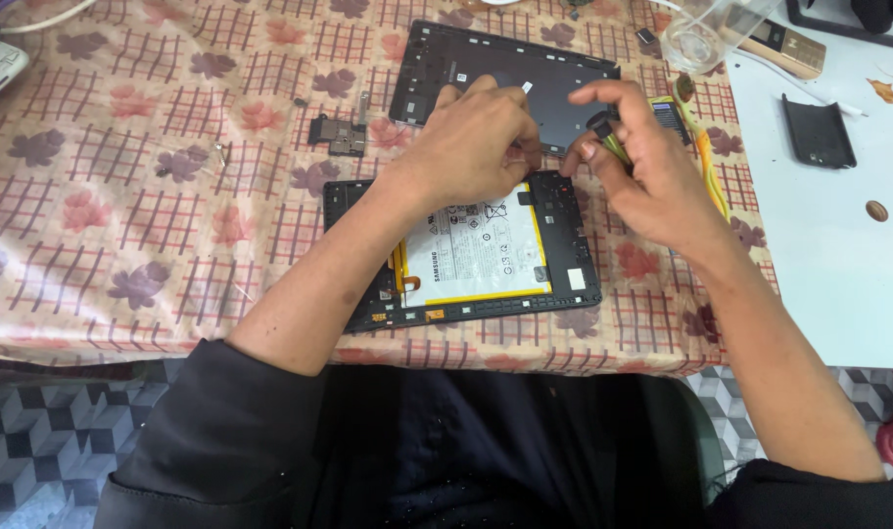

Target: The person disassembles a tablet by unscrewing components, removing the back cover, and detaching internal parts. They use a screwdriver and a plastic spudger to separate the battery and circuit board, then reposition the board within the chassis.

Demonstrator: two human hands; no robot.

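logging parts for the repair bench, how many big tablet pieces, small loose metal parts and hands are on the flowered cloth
Big tablet pieces: 2, the opened tablet body and the detached back cover
Small loose metal parts: 1, a bracket
Hands: 2, left hand and right hand
Total: 5

We see a surface (123,196) under a checked floral cloth. On it lie an opened tablet (466,255) with its battery showing, a dark back cover (486,73), a small metal bracket (336,133), and a clear cup (701,39).
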